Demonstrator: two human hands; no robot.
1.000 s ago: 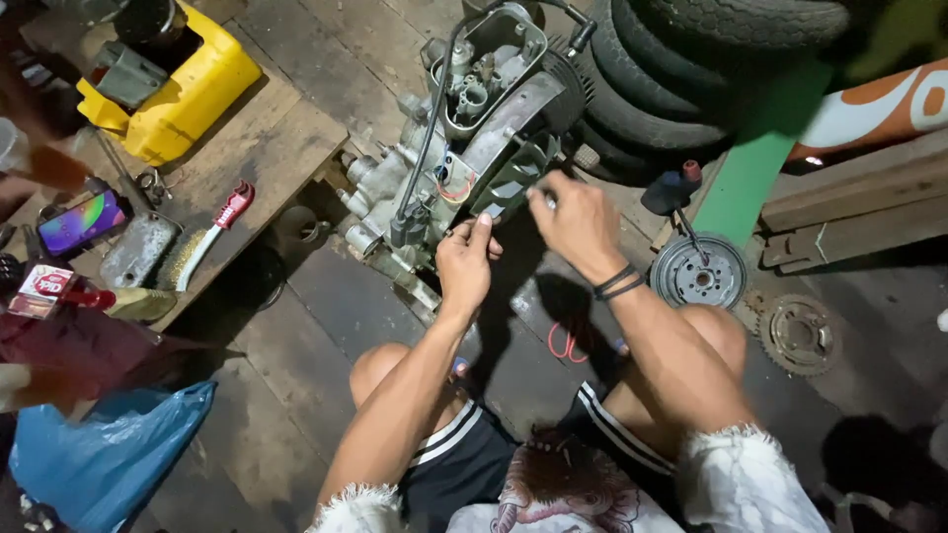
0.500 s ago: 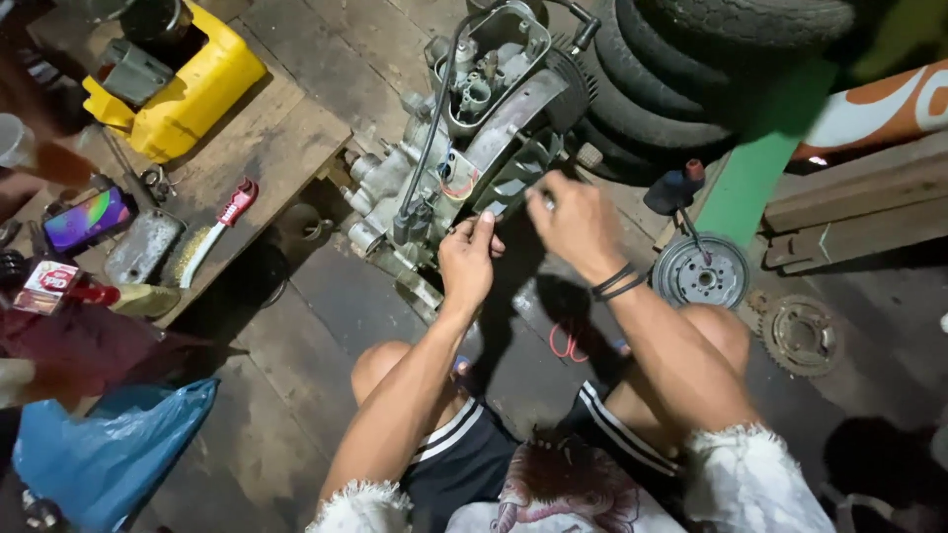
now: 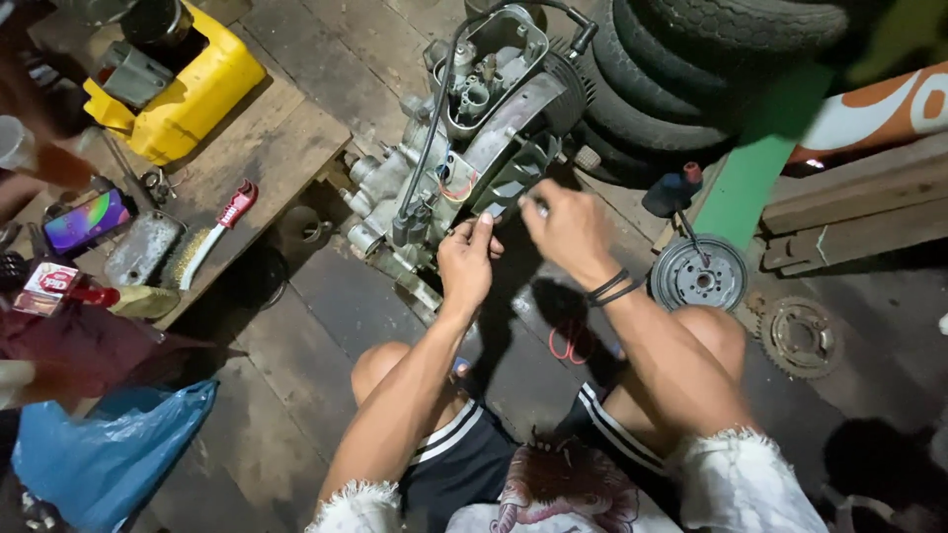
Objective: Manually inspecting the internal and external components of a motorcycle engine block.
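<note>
The engine (image 3: 464, 148) sat on the plank floor in the upper middle of the frame, grey cast metal, ribbed and grimy, with a black cable looped over it. My left hand (image 3: 466, 265) rested its fingertips on the lower edge of the casing. My right hand (image 3: 565, 229), just beside it, was pinched on something small and pale, perhaps a screw; the view was too blurred to say. At upper left stood a glossy yellow plastic can (image 3: 188, 94). A small red-and-white package (image 3: 49, 284) lay at the left edge. A crumpled blue bag (image 3: 99, 459) sagged at lower left, and rubber tyres (image 3: 711, 69) were stacked at upper right.
</note>
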